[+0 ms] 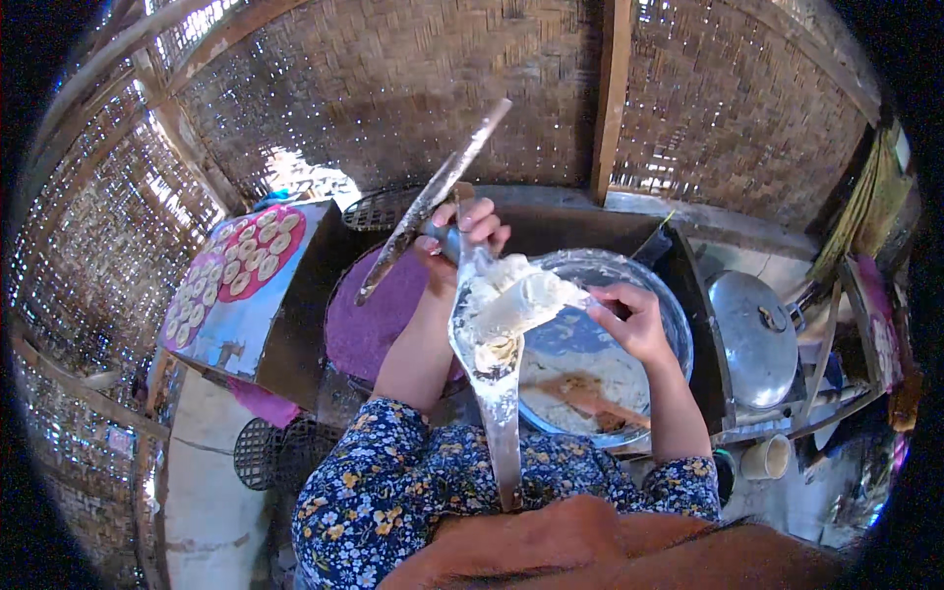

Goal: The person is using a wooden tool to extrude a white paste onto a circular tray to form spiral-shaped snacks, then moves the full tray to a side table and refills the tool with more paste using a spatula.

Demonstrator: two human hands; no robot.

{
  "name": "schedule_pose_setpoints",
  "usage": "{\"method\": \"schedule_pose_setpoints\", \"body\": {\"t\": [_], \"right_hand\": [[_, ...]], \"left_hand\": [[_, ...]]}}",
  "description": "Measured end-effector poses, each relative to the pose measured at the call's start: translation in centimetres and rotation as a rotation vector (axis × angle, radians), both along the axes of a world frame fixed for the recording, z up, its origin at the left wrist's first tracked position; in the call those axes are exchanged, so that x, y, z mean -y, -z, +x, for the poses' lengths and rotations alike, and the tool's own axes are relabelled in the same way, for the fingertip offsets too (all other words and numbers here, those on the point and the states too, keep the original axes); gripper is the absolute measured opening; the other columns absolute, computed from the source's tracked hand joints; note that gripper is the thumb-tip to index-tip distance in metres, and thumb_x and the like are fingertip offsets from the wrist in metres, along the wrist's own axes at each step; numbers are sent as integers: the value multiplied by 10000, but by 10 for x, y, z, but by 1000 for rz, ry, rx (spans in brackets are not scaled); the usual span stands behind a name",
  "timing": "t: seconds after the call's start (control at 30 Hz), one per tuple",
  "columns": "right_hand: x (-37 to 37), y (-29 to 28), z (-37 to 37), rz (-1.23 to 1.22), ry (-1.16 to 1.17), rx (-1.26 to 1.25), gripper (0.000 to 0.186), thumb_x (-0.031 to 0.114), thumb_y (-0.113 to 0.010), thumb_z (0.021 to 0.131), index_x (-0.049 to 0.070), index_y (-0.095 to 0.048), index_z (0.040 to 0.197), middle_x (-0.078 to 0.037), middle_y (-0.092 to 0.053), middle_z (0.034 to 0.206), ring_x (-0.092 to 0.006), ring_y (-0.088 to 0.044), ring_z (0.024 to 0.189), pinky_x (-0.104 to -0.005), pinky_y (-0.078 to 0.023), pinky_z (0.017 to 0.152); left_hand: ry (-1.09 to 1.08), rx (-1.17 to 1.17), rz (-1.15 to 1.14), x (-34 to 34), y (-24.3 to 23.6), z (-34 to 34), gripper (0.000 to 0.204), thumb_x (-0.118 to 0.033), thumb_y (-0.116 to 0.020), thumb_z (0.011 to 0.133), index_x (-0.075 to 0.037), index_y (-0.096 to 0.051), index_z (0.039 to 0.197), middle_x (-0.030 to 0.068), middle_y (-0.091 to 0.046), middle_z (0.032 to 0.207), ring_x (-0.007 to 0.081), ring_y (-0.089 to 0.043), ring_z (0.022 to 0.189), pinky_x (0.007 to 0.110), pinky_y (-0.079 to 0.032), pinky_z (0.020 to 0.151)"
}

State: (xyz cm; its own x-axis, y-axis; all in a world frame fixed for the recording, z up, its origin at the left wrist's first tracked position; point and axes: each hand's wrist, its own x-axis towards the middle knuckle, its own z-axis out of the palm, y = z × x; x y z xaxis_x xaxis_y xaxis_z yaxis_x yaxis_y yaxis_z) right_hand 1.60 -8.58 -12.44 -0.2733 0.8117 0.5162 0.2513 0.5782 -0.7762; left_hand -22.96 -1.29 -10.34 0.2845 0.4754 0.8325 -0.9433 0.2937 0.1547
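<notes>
My left hand (462, 234) is closed round the upper part of a long metal press (497, 433), whose levers stand up and apart. Pale, sticky dough (487, 354) fills and smears the middle of the press. With thumb and fingers, my right hand (624, 320) grips the end of a whitish, dough-coated implement (531, 300), lying across the press; its exact kind I cannot make out. Below both hands sits a wide metal bowl (674, 324) of pale mixture, with a wooden paddle (615, 413) in it. A round purple surface (369, 290) lies left of the bowl.
Small pale rings sit on pink sheets atop a raised board (221, 349) at left. A lidded silver pot (747, 344) is at right, with a pale mug (765, 457) below it. Woven bamboo walls (442, 88) with wooden posts surround the workspace. A black plastic grate (261, 452) lies lower left.
</notes>
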Motion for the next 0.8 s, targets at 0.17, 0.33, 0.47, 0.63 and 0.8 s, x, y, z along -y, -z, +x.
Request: {"method": "schedule_pose_setpoints", "body": {"t": [0.17,0.33,0.47,0.63,0.8], "right_hand": [[40,30,8,55,-10,70,172,43,-673,651,-8,-617,805,-50,-582,670,-93,-501,555,-230,-384,492],[73,25,16,-51,-103,59,154,29,-653,674,-4,-616,820,-55,-590,718,-102,-520,607,-229,-405,537],[82,28,24,-383,-41,-221,164,41,-613,725,-2,-598,883,-24,-571,781,-76,-499,682,-214,-400,603],[74,46,23,-486,76,-146,161,90,-600,764,-18,-589,883,-15,-571,719,-44,-488,623,-191,-386,534],[72,58,20,-568,39,-236,129,107,-598,770,15,-584,860,28,-499,615,-18,-367,461,-172,-246,393]], "left_hand": [[40,110,19,8,7,-21,192,-101,-645,586,-161,-541,736,4,-374,802,137,-442,722,306,-424,754],[-130,19,-33,13,4,-38,218,-99,-631,581,-151,-538,771,24,-377,814,152,-442,728,312,-422,736],[-511,-166,71,20,-23,-55,224,-83,-640,570,-129,-510,746,44,-372,828,181,-431,769,313,-406,733],[-983,-364,196,37,-54,-41,317,-29,-672,531,-84,-514,800,53,-450,826,198,-524,739,315,-463,666],[-1296,-582,505,54,-57,-32,282,54,-628,600,-70,-509,823,57,-468,840,176,-512,730,285,-470,590]]}}
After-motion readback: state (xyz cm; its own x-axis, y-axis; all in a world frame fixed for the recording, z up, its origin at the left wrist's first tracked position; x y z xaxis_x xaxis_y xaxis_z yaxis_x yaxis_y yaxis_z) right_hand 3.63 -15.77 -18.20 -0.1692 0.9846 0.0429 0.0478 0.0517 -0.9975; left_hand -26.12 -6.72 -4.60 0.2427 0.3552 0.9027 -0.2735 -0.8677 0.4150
